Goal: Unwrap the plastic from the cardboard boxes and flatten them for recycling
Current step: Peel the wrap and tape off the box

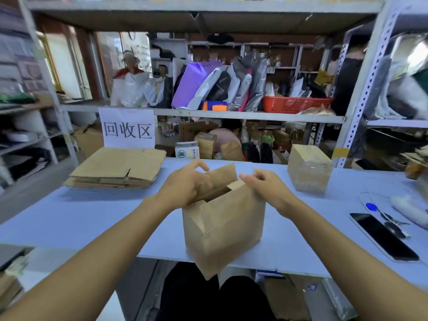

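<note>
A brown cardboard box stands open at the front edge of the light blue table, its bottom flap hanging past the edge. My left hand grips its upper left flap, fingers curled into the opening. My right hand holds the top right edge, fingers curled over it. A second box, wrapped in clear plastic, stands at the back right of the table. A stack of flattened cardboard lies at the back left.
A paper sign with three characters stands behind the flat stack. A black phone, keys with a blue tag and crumpled plastic lie at the right. Metal shelves with parcels and a red basket rise behind. A person stands at the far left.
</note>
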